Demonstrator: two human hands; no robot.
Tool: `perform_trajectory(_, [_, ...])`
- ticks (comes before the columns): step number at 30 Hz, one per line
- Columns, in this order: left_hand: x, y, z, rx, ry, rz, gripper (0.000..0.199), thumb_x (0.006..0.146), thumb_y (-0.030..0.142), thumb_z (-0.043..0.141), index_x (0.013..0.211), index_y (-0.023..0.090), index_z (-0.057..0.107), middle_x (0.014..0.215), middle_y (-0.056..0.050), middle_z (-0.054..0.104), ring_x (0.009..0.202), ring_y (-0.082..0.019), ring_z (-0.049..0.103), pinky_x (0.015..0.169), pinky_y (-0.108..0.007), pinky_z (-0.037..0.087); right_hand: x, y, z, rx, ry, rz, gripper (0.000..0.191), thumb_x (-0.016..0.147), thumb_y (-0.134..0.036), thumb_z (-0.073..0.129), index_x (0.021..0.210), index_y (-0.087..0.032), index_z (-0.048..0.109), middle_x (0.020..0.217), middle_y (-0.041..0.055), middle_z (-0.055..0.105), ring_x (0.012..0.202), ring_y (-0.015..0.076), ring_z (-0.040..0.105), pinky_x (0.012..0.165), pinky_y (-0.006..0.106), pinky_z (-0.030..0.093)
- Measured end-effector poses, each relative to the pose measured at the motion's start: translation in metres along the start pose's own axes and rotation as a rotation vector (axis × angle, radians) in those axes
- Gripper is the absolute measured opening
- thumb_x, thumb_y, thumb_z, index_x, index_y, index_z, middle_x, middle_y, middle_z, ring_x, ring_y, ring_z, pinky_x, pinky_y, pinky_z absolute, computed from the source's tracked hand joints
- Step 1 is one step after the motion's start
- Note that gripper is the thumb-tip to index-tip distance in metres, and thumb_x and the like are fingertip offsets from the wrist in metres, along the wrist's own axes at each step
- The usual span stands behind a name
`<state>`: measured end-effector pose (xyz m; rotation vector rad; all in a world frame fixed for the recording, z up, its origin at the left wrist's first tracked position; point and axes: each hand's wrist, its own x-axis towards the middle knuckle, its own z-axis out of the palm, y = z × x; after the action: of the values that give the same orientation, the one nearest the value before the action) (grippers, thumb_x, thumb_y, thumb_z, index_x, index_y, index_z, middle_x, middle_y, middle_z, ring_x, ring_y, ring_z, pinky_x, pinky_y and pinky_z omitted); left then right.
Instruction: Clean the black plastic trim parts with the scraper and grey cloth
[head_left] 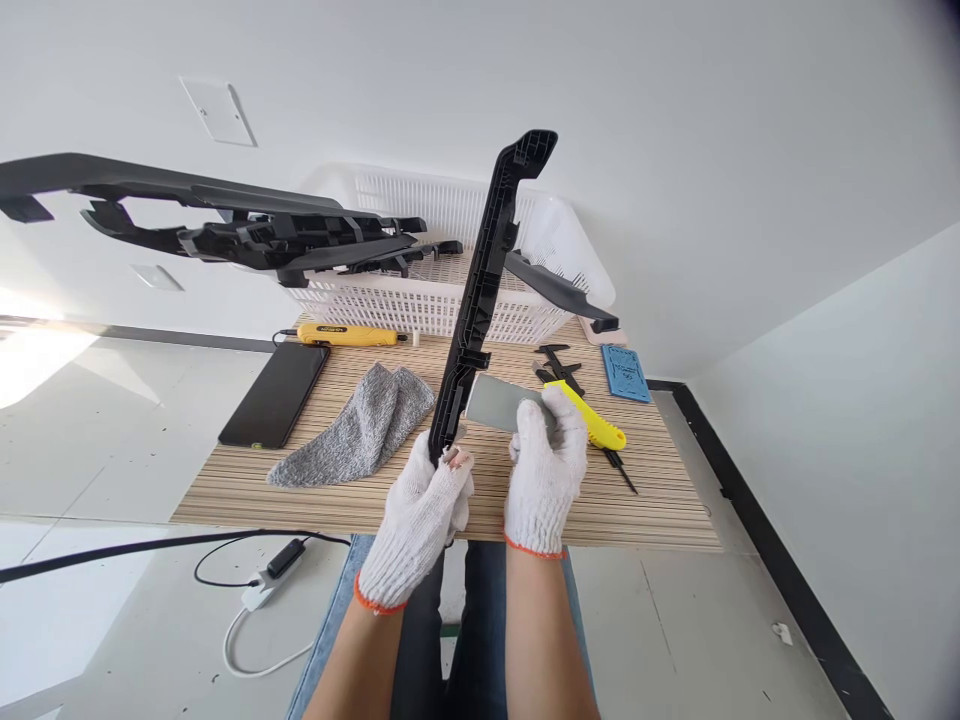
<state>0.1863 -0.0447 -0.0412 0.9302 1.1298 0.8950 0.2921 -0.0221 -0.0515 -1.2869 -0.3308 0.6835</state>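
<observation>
My left hand [420,515], in a white knit glove, grips the lower end of a long black plastic trim part [484,285] that stands up tilted to the right above the table. My right hand [546,470], also gloved, holds a flat grey rectangular piece [496,402] against the side of the trim part near its lower end. Both hands are over the front middle of the striped wooden table [247,490].
A white lattice basket [450,300] at the back holds several long black trim parts [225,225] sticking out left and right. On the table lie a grey cloth [360,430], a black phone [276,395], a yellow tool [346,335], a yellow knife [596,425], black calipers [561,362] and a blue pad [625,373]. Cables run on the floor [255,590].
</observation>
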Motion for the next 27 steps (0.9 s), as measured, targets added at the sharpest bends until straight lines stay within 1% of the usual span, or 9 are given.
perform_trajectory(2, [-0.0019,0.0021,-0.0003,-0.007,0.020,0.010,0.033,0.091,0.050,0.060,0.107,0.025,0.046,0.063,0.011,0.049,0.040,-0.006,0.036,0.035,-0.017,0.029,0.0003,-0.0011,-0.0014,0.052,-0.044,-0.012,0.047,0.076,-0.041,0.079,0.118,-0.023,0.068,0.082,-0.0036,0.064,0.056,0.0076,0.048,0.051,0.024,0.041])
perform_trajectory(4, [-0.0033,0.0025,-0.0011,-0.024,0.033,0.031,0.033,0.090,0.051,0.060,0.101,0.024,0.046,0.062,0.010,0.049,0.040,-0.006,0.035,0.036,-0.017,0.029,0.0001,-0.0013,-0.0028,0.071,-0.099,-0.013,0.046,0.078,-0.041,0.079,0.119,-0.023,0.067,0.078,-0.0052,0.061,0.055,0.0070,0.046,0.051,0.024,0.040])
perform_trajectory(9, [-0.0025,-0.0036,-0.0032,-0.058,0.014,0.083,0.033,0.089,0.052,0.060,0.097,0.023,0.047,0.055,0.011,0.048,0.039,-0.007,0.032,0.037,-0.018,0.027,0.0002,0.0002,-0.0040,0.085,-0.106,0.016,0.047,0.077,-0.043,0.080,0.119,-0.025,0.067,0.091,-0.0030,0.065,0.058,0.0063,0.048,0.053,0.024,0.042])
perform_trajectory(12, [-0.0012,-0.0053,-0.0031,-0.048,-0.005,0.103,0.032,0.089,0.053,0.058,0.086,0.022,0.050,0.048,0.009,0.047,0.038,-0.008,0.033,0.037,-0.019,0.027,0.0008,0.0004,-0.0040,0.099,-0.121,0.045,0.048,0.076,-0.043,0.081,0.118,-0.024,0.066,0.087,-0.0037,0.064,0.059,0.0066,0.049,0.054,0.024,0.044])
perform_trajectory(14, [-0.0012,-0.0039,-0.0025,-0.051,-0.011,0.097,0.036,0.090,0.055,0.055,0.076,0.022,0.049,0.044,0.007,0.045,0.036,-0.008,0.033,0.037,-0.019,0.026,0.0010,0.0003,-0.0040,0.108,-0.124,0.063,0.048,0.076,-0.042,0.082,0.118,-0.025,0.066,0.088,-0.0038,0.064,0.060,0.0067,0.050,0.055,0.023,0.045])
perform_trajectory(17, [-0.0022,-0.0010,-0.0015,-0.069,0.003,0.083,0.042,0.089,0.059,0.054,0.070,0.022,0.049,0.044,0.006,0.046,0.034,-0.007,0.032,0.035,-0.019,0.024,0.0010,0.0003,-0.0038,0.107,-0.122,0.080,0.048,0.075,-0.043,0.082,0.118,-0.025,0.066,0.090,-0.0032,0.065,0.061,0.0070,0.050,0.056,0.023,0.046])
perform_trajectory(21, [-0.0029,-0.0022,-0.0022,-0.033,0.026,0.044,0.046,0.091,0.063,0.050,0.072,0.021,0.051,0.046,0.005,0.048,0.036,-0.008,0.036,0.036,-0.019,0.028,-0.0003,0.0004,-0.0039,0.072,-0.117,0.052,0.048,0.077,-0.044,0.080,0.118,-0.025,0.067,0.094,-0.0013,0.065,0.063,0.0077,0.051,0.057,0.024,0.046])
perform_trajectory(25, [-0.0020,-0.0046,-0.0029,0.018,0.034,0.045,0.037,0.093,0.057,0.055,0.080,0.023,0.047,0.047,0.008,0.046,0.037,-0.008,0.038,0.038,-0.017,0.031,-0.0036,-0.0002,-0.0045,0.097,-0.062,-0.053,0.045,0.075,-0.040,0.080,0.117,-0.026,0.067,0.107,0.0011,0.066,0.066,0.0075,0.052,0.055,0.023,0.046])
perform_trajectory(27, [-0.0015,-0.0041,-0.0020,0.009,0.029,0.034,0.035,0.094,0.056,0.056,0.086,0.024,0.046,0.052,0.009,0.050,0.038,-0.007,0.040,0.037,-0.017,0.030,-0.0053,-0.0005,-0.0046,0.136,-0.028,-0.083,0.045,0.074,-0.037,0.080,0.116,-0.027,0.067,0.112,0.0015,0.066,0.069,0.0082,0.054,0.054,0.023,0.047])
